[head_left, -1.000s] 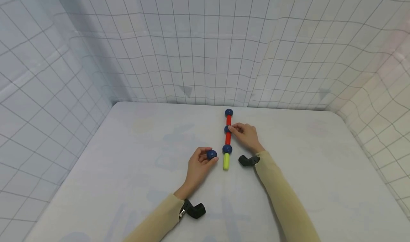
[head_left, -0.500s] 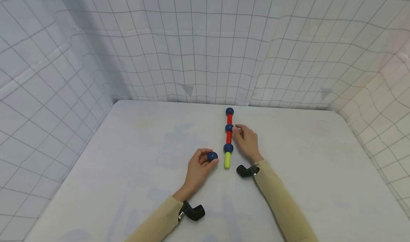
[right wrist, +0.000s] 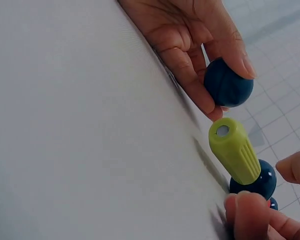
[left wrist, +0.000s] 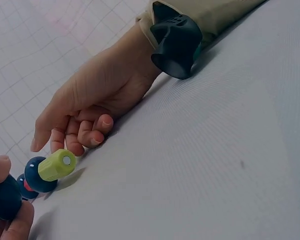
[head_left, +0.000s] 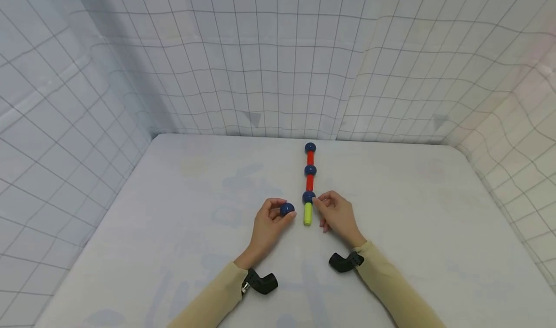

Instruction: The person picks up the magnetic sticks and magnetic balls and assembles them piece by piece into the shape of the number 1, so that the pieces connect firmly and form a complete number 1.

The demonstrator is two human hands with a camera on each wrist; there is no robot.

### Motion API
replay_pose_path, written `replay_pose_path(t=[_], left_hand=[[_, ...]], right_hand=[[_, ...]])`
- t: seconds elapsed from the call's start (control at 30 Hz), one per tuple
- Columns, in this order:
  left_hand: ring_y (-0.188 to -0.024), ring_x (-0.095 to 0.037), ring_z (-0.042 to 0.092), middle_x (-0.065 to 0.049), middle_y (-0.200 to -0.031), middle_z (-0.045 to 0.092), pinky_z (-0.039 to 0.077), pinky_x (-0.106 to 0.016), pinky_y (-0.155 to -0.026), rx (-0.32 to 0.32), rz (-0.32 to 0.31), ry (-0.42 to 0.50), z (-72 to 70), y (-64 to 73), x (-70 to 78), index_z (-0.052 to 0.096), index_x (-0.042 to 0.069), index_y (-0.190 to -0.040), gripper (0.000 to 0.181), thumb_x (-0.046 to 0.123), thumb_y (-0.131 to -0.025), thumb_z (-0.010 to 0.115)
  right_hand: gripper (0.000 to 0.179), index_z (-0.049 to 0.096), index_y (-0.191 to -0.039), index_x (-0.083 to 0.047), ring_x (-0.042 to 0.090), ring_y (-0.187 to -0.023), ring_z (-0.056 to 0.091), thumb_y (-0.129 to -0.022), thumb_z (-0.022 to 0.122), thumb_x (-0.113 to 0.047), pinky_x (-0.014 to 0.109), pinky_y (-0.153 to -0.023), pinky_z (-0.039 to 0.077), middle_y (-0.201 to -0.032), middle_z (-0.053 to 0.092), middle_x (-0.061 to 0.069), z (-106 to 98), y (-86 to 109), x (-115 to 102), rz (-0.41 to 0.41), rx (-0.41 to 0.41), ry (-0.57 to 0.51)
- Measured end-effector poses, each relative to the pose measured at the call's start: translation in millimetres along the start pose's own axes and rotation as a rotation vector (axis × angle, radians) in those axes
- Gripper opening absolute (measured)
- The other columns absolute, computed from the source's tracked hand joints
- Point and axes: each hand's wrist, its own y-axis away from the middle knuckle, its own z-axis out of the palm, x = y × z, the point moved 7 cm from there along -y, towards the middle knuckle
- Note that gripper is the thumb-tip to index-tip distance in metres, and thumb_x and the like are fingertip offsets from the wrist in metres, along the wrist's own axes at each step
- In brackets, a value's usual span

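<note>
My left hand [head_left: 267,226] pinches a loose dark blue ball [head_left: 286,209] between thumb and fingers, just left of a straight chain. Blue balls and short rods make up this chain: a far ball [head_left: 310,147], a red rod [head_left: 310,158], a middle ball [head_left: 310,170], another red rod [head_left: 310,183], a near ball [head_left: 309,197] and a yellow-green rod [head_left: 308,214]. A round silvery disc shows in the green rod's [right wrist: 234,150] free end. Beside the near ball, my right hand [head_left: 340,217] has its fingers loosely bent; in the right wrist view its thumb [right wrist: 296,167] stands apart from the ball.
Everything lies on a white table [head_left: 195,183] with faint bluish marks. Grid-patterned white curtains [head_left: 260,58] enclose its back and sides. Each wrist wears a black camera mount, the left one [head_left: 262,282] and the right one [head_left: 345,261].
My right hand has left the chain's middle ball and come down toward me to the near ball. The left hand stays almost still with its ball.
</note>
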Motion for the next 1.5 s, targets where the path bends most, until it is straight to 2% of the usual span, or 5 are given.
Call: replay_pose_path(t=[0.3,0.67,1.0,1.23,1.5], left_hand=[[-0.091,-0.023,0.062,-0.017,-0.105,0.062,0.048,-0.020,-0.076,0.008,0.026,-0.025,1.5,7.4,24.4,0.052,-0.008,-0.116,0.038,0.004,-0.085,0.070],[-0.094,-0.032,0.059,-0.018,-0.108,0.060,0.049,-0.026,-0.078,-0.004,0.091,-0.016,0.5,6.7,29.0,0.055,-0.009,-0.116,0.037,0.002,-0.084,0.071],[-0.097,-0.028,0.061,-0.017,-0.112,0.062,0.050,-0.027,-0.080,-0.047,0.114,0.024,3.0,-1.7,1.5,0.056,-0.008,-0.118,0.040,0.004,-0.084,0.072],[-0.076,-0.014,0.065,-0.001,-0.086,0.068,0.052,-0.026,-0.068,-0.048,0.103,-0.131,6.3,0.7,-8.2,0.067,0.009,-0.108,0.036,0.028,-0.080,0.077],[-0.065,-0.008,0.063,0.006,-0.073,0.065,0.052,-0.026,-0.061,-0.075,0.164,-0.280,12.2,6.2,-2.2,0.069,0.010,-0.093,0.029,0.033,-0.077,0.080]], right_hand=[[0.044,0.060,-0.081,-0.008,0.018,-0.035,0.050,-0.079,0.072,-0.051,0.027,-0.036,0.040,-0.051,0.053,0.005,8,11.4,-12,0.098,-0.053,0.196],[0.036,0.062,-0.071,-0.008,0.012,-0.034,0.044,-0.083,0.071,-0.041,0.024,-0.037,0.032,-0.049,0.050,-0.002,17,9.7,-25,0.021,-0.044,0.357],[0.033,0.062,-0.071,-0.009,0.011,-0.039,0.044,-0.086,0.067,-0.037,0.024,-0.041,0.030,-0.050,0.049,-0.003,16,8.6,-20,-0.009,-0.012,0.373],[0.030,0.061,-0.068,-0.009,0.011,-0.048,0.042,-0.085,0.070,-0.032,0.025,-0.046,0.029,-0.053,0.047,-0.005,12,9.2,-22,-0.043,0.061,0.328],[0.030,0.058,-0.066,-0.008,0.011,-0.046,0.040,-0.085,0.071,-0.028,0.023,-0.045,0.026,-0.051,0.044,-0.005,12,10.2,-21,-0.050,0.089,0.262]])
